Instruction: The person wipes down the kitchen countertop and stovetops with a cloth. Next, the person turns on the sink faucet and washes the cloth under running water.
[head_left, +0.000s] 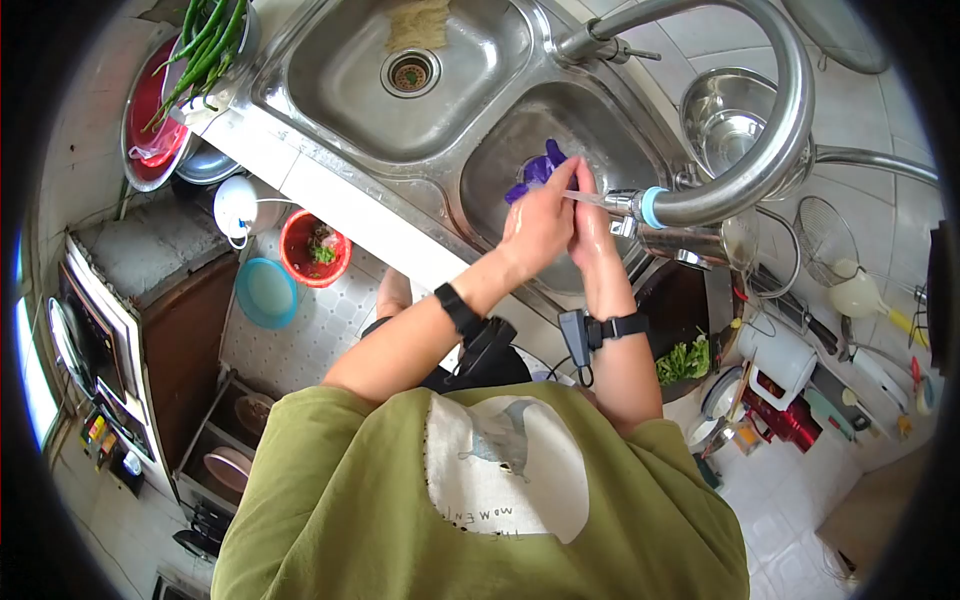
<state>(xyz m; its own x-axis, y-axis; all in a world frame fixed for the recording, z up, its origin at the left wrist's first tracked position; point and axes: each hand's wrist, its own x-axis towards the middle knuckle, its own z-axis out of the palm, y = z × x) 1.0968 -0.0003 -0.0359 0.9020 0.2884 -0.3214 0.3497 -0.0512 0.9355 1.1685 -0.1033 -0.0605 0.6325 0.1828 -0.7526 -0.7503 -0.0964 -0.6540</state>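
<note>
Over the right-hand sink basin (500,130), my two hands are pressed together under the faucet's spout (625,205). A thin stream of water runs onto them. My left hand (540,228) is closed around a crumpled purple cloth (538,172), whose folds stick out past the fingers. My right hand (590,225) is closed against the left, at the same cloth; its fingers are partly hidden. Dark straps with devices circle both wrists.
Left of the sink, long green beans (212,45) lie over a bowl. A red bucket (316,248) and a blue basin (266,293) stand on the floor. A steel pot (728,115) sits behind the curved faucet pipe (790,100). Utensils hang at right.
</note>
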